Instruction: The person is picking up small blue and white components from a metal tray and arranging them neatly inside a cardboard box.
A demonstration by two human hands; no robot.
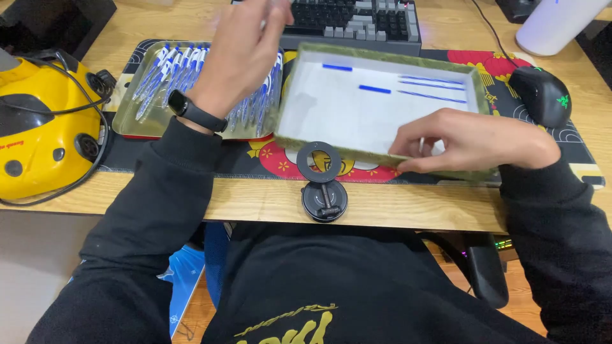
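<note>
Raised above the left-hand tray (137, 102), the left hand (245, 48) was blurred, its fingers bunched near the top edge of the view; whether it pinched anything could not be told. A black watch (194, 111) sat on its wrist, just over that tray, which was packed with blue-and-white pens (169, 70) lying side by side. The right hand (468, 140) gripped the near rim of the green-edged box (382, 57), fingers curled over the edge and the thumb along its outer wall. This box lay directly right of the pen tray, touching it, tilted with its near side lifted off the patterned desk mat (274, 159). On the box's white floor lay a few blue pens (433, 89) and loose caps, towards its far side. Behind the box stood a keyboard (357, 19); right of it, a black mouse (542, 92). Left of the pen tray rested a yellow device (38, 127) with black cables.
</note>
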